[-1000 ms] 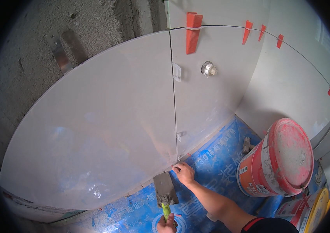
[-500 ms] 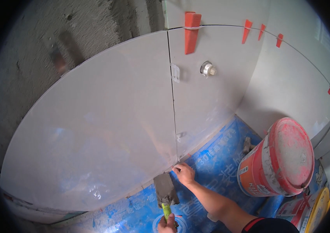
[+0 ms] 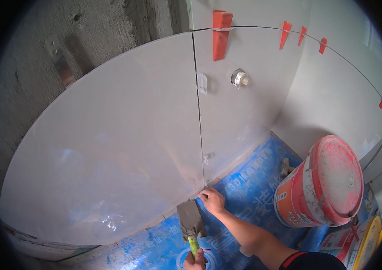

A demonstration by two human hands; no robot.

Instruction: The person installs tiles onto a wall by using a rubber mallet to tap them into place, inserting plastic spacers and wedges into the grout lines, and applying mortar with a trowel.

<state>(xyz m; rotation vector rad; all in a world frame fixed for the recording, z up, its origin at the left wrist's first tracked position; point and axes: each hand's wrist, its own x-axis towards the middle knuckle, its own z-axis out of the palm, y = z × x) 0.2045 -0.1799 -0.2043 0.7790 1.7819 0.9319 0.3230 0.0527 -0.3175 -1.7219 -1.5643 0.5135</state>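
My left hand [image 3: 194,259] grips the green handle of a trowel [image 3: 191,219], whose flat blade is coated in grey mortar and lies near the foot of the tiled wall. My right hand [image 3: 213,200] reaches to the bottom of the vertical joint between two light grey tiles, its fingertips pinched at the lower edge of the left tile [image 3: 110,148]; what they hold is too small to make out. Small clear plastic clips [image 3: 201,82] sit in that joint. The right tile [image 3: 240,117] has a round opening with a white fitting [image 3: 241,79].
Red wedges [image 3: 221,38] line the upper joint. Bare cement wall [image 3: 78,31] with a metal strip [image 3: 60,63] is at upper left. A red-lidded bucket [image 3: 319,180] and a yellow-lidded bucket [image 3: 359,245] stand at right on blue printed sheeting [image 3: 249,186], near grey debris [image 3: 285,166].
The wall appears slightly higher in the picture. My two hands and the trowel stay in nearly the same places, with no clear change in grip.
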